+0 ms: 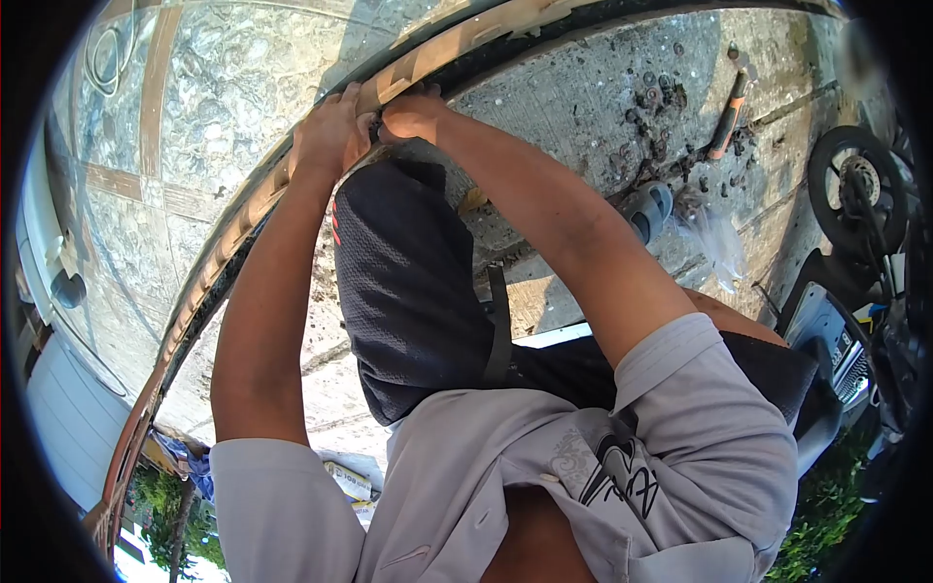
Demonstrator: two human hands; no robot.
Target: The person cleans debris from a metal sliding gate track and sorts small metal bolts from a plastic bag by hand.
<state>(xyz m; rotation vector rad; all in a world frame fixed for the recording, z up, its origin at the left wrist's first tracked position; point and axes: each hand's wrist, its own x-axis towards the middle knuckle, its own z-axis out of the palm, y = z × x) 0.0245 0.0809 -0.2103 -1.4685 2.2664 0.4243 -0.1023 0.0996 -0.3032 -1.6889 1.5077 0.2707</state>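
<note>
A long curved strip (428, 60), dark at its edges with a tan, patchy face, arcs from the lower left to the top right. My left hand (330, 134) lies over the strip near the top centre, its fingers curled round the edge. Close beside it, my right hand (413, 114) is bent round the same strip, fingertips partly hidden behind it. The two hands almost touch, just above my knee in dark trousers (403, 262). Something small and dark shows between them, too small to make out.
An orange and black tool (727, 117) lies on the concrete at upper right, near scattered dark bits (656, 97). A grey sandal-like object (649, 210) and a clear plastic bag (717, 238) lie below. A motorcycle wheel (857, 185) stands at far right.
</note>
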